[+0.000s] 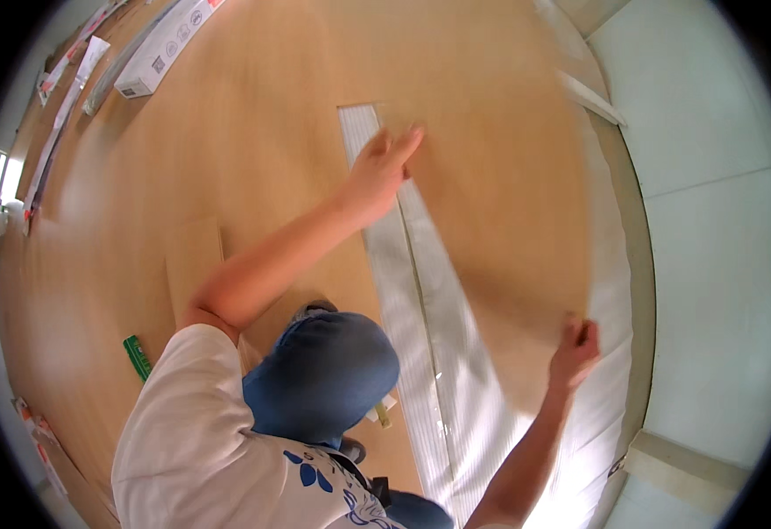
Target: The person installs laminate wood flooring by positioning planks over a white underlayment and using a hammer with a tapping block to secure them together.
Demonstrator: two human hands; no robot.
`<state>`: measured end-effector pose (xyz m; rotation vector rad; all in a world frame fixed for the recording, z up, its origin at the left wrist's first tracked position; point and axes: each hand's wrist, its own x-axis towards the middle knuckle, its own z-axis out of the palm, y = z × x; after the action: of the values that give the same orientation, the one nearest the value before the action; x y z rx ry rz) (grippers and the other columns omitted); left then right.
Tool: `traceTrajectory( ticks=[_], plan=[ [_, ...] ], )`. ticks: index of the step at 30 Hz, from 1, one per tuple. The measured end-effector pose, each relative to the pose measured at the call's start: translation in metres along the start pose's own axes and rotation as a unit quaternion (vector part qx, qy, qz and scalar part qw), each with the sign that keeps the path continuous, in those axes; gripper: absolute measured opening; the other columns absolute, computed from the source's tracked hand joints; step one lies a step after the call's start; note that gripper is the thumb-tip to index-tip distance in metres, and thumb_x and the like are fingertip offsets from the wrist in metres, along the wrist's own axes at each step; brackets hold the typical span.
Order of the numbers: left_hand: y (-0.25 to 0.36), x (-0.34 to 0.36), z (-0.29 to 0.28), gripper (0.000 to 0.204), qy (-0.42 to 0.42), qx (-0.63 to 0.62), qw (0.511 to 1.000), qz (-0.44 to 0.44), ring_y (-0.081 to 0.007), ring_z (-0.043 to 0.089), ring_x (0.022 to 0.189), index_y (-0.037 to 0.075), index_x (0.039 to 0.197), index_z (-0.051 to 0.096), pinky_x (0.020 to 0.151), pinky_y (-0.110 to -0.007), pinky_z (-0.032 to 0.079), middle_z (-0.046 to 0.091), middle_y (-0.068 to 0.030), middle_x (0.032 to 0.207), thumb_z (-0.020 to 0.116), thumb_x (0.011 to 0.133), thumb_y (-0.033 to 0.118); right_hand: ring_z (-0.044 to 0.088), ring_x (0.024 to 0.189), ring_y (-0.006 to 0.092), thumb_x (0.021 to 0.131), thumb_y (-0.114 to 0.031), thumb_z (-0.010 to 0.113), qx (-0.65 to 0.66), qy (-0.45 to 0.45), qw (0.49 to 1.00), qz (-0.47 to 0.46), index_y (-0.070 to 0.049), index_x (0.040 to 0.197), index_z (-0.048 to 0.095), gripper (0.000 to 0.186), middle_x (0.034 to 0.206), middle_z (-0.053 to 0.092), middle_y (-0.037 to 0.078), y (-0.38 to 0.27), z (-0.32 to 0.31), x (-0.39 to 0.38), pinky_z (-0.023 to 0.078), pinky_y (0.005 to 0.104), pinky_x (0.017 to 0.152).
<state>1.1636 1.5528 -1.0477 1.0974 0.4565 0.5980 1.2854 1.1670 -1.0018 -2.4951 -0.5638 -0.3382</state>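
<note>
Laminate floor plank (500,220): long, stiff, likely light; left hand (383,167) flat, fingers spread, on its far end, right hand (574,351) gripping the near edge.

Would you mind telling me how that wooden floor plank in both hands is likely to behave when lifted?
The plank looks long and thin, spanning from the left hand to the right hand, so it probably flexes slightly rather than flopping. Its smooth face may be slippery. Over the ribbed white underlay, it should slide fairly easily.
</note>
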Motion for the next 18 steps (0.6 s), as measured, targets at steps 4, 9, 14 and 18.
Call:
traceTrajectory(
  ticks=[4, 9, 14, 18],
  plan=[
    [-0.151, 0.01, -0.111, 0.054, -0.042, 0.139, 0.976, -0.165, -0.0115, 0.057, 0.072, 0.006, 0.091, 0.06, 0.065, -0.028, 0.045, 0.062, -0.0021, 0.079, 0.048, 0.103, 0.057, 0.054, 0.056, 0.0334, 0.089, -0.029, 0.068, -0.049, -0.122, 0.985, 0.111, -0.002, 0.072, 0.061, 0.033, 0.062, 0.058, 0.017, 0.038, 0.091, -0.045, 0.046, 0.0441, 0.058],
    [-0.237, 0.02, -0.169, 0.064, -0.051, 0.247, 0.933, -0.257, -0.0166, 0.068, 0.067, 0.0, 0.087, 0.065, 0.063, -0.033, 0.051, 0.071, -0.0105, 0.076, 0.039, 0.106, 0.056, 0.058, 0.061, 0.0359, 0.094, -0.048, 0.062, -0.102, -0.258, 0.947, 0.165, -0.001, 0.077, 0.063, 0.05, 0.066, 0.06, 0.019, 0.076, 0.188, -0.092, 0.046, 0.047, 0.062],
    [-0.254, 0.055, -0.204, 0.068, -0.069, 0.359, 0.883, -0.294, -0.0176, 0.067, 0.06, -0.001, 0.088, 0.066, 0.062, -0.036, 0.054, 0.071, -0.0106, 0.074, 0.034, 0.107, 0.056, 0.063, 0.074, 0.0451, 0.095, -0.057, 0.057, -0.131, -0.317, 0.92, 0.191, -0.002, 0.08, 0.064, 0.057, 0.074, 0.067, 0.022, 0.083, 0.265, -0.101, 0.049, 0.0531, 0.069],
    [-0.25, 0.074, -0.218, 0.068, -0.081, 0.347, 0.881, -0.311, -0.0167, 0.065, 0.056, -0.001, 0.09, 0.066, 0.058, -0.033, 0.053, 0.07, -0.0098, 0.073, 0.033, 0.107, 0.056, 0.062, 0.074, 0.046, 0.096, -0.056, 0.055, -0.105, -0.316, 0.924, 0.186, -0.002, 0.08, 0.063, 0.057, 0.075, 0.066, 0.023, 0.082, 0.295, -0.096, 0.048, 0.0535, 0.069]
  ],
)
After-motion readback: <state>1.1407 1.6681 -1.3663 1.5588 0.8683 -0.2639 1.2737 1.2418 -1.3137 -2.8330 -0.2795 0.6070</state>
